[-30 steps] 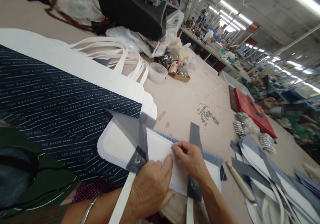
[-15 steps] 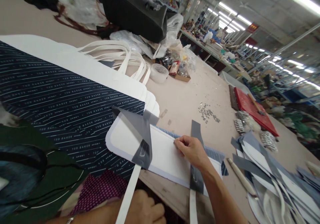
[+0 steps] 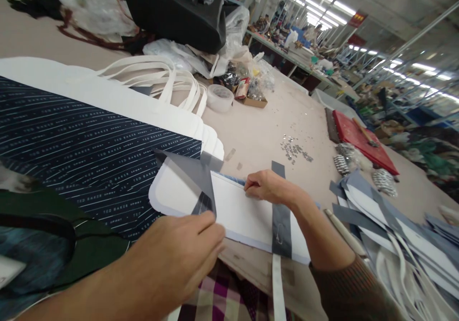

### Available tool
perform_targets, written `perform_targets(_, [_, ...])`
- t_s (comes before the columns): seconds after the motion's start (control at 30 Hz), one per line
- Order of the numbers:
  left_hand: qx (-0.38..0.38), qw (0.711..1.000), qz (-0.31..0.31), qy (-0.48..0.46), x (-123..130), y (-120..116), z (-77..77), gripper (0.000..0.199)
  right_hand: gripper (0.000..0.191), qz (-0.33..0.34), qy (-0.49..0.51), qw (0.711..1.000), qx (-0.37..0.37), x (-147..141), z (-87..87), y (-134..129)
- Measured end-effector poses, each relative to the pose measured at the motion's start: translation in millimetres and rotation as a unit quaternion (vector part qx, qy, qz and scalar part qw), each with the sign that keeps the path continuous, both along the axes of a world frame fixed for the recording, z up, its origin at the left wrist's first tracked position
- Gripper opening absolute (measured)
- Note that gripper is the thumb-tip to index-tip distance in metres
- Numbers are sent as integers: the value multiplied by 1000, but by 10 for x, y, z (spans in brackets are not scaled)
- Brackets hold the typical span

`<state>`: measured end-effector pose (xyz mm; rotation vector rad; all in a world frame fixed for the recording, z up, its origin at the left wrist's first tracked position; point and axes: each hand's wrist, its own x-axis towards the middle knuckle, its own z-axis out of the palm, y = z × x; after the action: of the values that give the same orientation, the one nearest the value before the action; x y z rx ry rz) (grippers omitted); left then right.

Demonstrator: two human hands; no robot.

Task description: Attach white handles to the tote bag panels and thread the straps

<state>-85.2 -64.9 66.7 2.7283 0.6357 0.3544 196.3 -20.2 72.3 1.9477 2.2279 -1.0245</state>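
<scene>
A long white panel (image 3: 233, 201) with rounded corners and a pale lilac border lies flat at the table's front edge. Two grey strips cross it, and a white strap (image 3: 278, 282) hangs from the right strip (image 3: 281, 225). My right hand (image 3: 267, 187) rests at the panel's upper edge, between the strips, with thumb and fingers pinched together; what lies between them is hidden. Over the panel's lower edge, by the left grey strip (image 3: 199, 172), my left hand (image 3: 186, 244) is closed with curled fingers. Its fingertips and anything in them are concealed.
Dark printed fabric (image 3: 93, 149) and stacked white pieces (image 3: 107, 98) with looped straps spread leftward. Behind are a clear tape roll (image 3: 219, 98), a small box (image 3: 253, 102) and scattered metal bits (image 3: 294, 149). More strapped panels (image 3: 387, 235) and a red slab (image 3: 362, 141) occupy the right.
My left hand has risen from below the table edge to the panel's lower edge by the left strip. My right hand stays pinched at the upper edge. The view has shifted slightly.
</scene>
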Motion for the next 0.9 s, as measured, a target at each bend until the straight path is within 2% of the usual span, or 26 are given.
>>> perform_targets(0.07, [21,1000,-13,4,375,139,-7,17,14,-16,-7,1000,-24,-11,16,36])
perform_targets(0.13, [50,999,-18,9,664,273,-131,15,14,-28,-1,999,-39,1,13,43])
perform_targets(0.23, [78,996,-43,23,864,403,-358,21,15,-42,47,997,-38,61,-41,-13])
perform_targets(0.33, [97,993,-65,25,862,435,-465,22,17,-73,88,993,-4,128,-137,-136])
perform_targets(0.53, [118,989,-85,34,843,424,-431,26,22,-168,158,971,60,146,-287,-393])
perform_targets(0.6, [111,990,-77,35,859,421,-435,26,20,-185,152,968,74,113,-301,-436])
perform_targets(0.73, [92,994,-51,27,868,414,-461,30,17,-182,99,972,111,28,-291,-449])
perform_targets(0.9, [70,996,-51,33,861,424,-463,32,18,-146,33,983,105,-35,-244,-417])
